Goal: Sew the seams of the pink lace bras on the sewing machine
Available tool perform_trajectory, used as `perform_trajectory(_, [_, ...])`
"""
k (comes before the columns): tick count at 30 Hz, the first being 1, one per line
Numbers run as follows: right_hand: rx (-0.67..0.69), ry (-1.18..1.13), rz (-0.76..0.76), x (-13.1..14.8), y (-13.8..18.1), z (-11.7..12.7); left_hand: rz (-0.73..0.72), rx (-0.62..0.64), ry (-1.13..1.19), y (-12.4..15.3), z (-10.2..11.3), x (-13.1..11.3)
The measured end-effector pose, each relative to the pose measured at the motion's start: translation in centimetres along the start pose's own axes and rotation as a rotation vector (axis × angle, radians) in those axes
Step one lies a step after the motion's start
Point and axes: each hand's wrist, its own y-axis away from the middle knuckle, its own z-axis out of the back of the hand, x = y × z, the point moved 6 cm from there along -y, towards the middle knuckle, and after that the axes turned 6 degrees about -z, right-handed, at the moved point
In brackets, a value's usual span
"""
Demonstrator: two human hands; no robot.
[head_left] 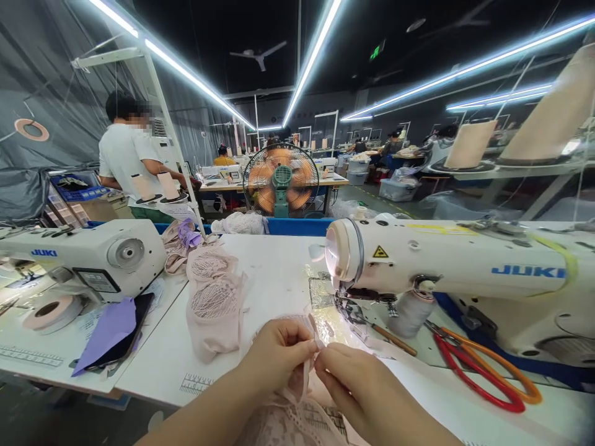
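Note:
My left hand (279,356) and my right hand (356,378) meet at the table's near edge, both pinching a pale pink lace garment piece (297,415) that hangs down toward me. The fingertips touch at a thin strap end of it. Just beyond them is the presser foot and needle area (346,306) of a white JUKI sewing machine (446,263), lit by its lamp. A stack of pink lace bra pieces (214,303) lies on the white table (274,272) to the left of my hands.
Red and orange handled scissors (483,368) lie right of the needle, beside a thread cone (411,310). A second JUKI machine (88,254), a tape roll (51,313) and a purple sheet over a phone (111,334) sit at left. An orange fan (281,179) and a standing person (130,161) are behind.

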Motion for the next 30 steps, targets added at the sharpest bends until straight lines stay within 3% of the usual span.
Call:
perform_trajectory(4, [0.127,-0.136,-0.134,-1.4,0.8,1.4,-0.079,-0.004,-0.127,0.1,0.1,-0.4])
perform_trajectory(9, [-0.106,-0.347,-0.328,-3.5,0.3,3.4,-0.135,0.027,-0.261,0.2,-0.3,-0.9])
perform_trajectory(15, [-0.191,-0.627,-0.253,-2.1,-1.6,1.4,-0.188,0.027,-0.335,0.5,-0.7,-1.4])
perform_trajectory(21, [-0.248,-0.669,-0.213,-1.9,-1.6,1.1,-0.21,-0.021,-0.335,0.6,-0.2,-1.5])
perform_trajectory(26, [-0.498,-0.918,-0.211,-1.9,-1.0,3.3,-0.216,-0.057,-0.36,0.6,0.2,-1.5])
perform_trajectory(30, [-0.808,-1.122,-0.1,-2.7,3.3,6.7,-0.247,-0.151,-0.381,0.3,1.5,-1.6])
